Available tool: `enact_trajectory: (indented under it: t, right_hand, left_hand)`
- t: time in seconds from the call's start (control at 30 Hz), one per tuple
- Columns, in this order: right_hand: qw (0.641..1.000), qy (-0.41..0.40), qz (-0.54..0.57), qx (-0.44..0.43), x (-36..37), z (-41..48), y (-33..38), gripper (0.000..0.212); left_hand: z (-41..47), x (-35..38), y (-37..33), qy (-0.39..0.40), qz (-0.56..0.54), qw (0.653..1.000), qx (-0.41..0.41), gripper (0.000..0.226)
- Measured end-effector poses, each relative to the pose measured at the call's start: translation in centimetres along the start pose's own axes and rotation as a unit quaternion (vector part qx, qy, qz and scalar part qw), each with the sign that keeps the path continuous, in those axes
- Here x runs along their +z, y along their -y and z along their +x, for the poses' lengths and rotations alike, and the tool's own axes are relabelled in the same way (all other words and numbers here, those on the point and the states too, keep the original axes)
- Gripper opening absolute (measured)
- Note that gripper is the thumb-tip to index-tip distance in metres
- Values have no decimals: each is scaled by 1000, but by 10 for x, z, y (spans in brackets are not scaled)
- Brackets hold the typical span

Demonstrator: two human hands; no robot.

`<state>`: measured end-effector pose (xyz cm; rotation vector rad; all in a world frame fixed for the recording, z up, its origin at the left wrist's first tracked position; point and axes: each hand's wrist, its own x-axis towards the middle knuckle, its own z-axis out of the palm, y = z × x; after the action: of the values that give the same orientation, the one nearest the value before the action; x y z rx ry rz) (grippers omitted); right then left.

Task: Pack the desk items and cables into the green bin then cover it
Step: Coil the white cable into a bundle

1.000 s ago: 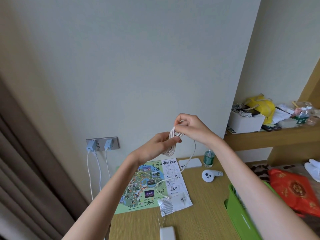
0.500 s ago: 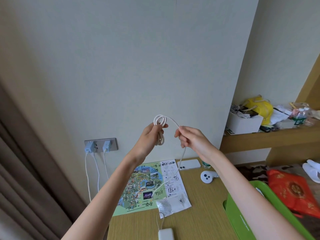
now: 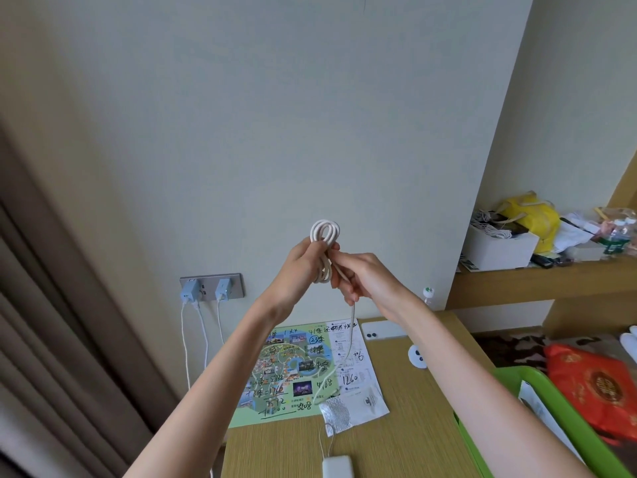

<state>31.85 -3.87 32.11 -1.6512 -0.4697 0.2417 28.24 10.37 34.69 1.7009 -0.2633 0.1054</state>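
The right hand [image 3: 360, 276] has come back in against the left hand [image 3: 303, 267] since half a second ago, when the two were apart with a span of cable between them. Now the left hand is closed around a coil of white cable [image 3: 324, 251], its loops standing up above the fist, and the right hand pinches the loose strand just beside the coil, fingers curled shut on it. The free end hangs down from the right hand toward the desk [image 3: 406, 439]. On the desk lie a colourful map [image 3: 293, 370] with handwritten numbers, a white phone [image 3: 384, 330], a white controller [image 3: 417, 357] and a white charger [image 3: 338, 466] at the near edge. The green bin [image 3: 565, 426] sits at the right, partly behind the right forearm. Two plugs [image 3: 206, 290] sit in the wall socket, a curtain [image 3: 51, 339] hangs at left, and a cluttered shelf [image 3: 537, 281] stands at right.
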Motion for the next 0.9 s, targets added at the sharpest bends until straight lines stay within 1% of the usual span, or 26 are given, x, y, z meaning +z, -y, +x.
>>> enact_trajectory:
  t: [0.1,0.27,0.37,0.43,0.47,0.63,0.7,0.77,0.83,0.9]
  right_hand:
    - [1000,6,-10,9,14,8,0,53]
    - [999,43,22,3,40,24,-9,40]
    - [997,73,22,11,55,35,-19,30]
    - [996,85,10,19,63,41,-26,23]
    - [996,88,3,22,67,44,-29,21]
    - [992,101,-44,56,83,58,-46,10]
    - [993,96,-47,58,87,61,-49,12]
    - [994,90,-36,41,90,64,-46,9]
    - [996,87,-18,16,93,68,-37,6]
    - [996,91,-9,-17,98,71,-26,10]
  left_hand:
    - [-2,-13,4,-48,-24,998,-29,23]
    - [-5,-42,17,-116,-132,982,-63,29]
    - [-7,-63,23,-159,-223,960,-58,32]
    - [-8,-79,27,-179,-285,940,-51,29]
    - [-10,-86,30,-190,-295,935,-51,27]
    - [-21,-118,38,-267,-226,934,-74,23]
    - [-27,-129,41,-284,-146,945,-70,22]
    - [-31,-140,47,-292,-53,953,-59,19]
    - [-35,-147,52,-301,9,952,-45,17]
    - [-38,-151,56,-305,65,950,-17,14]
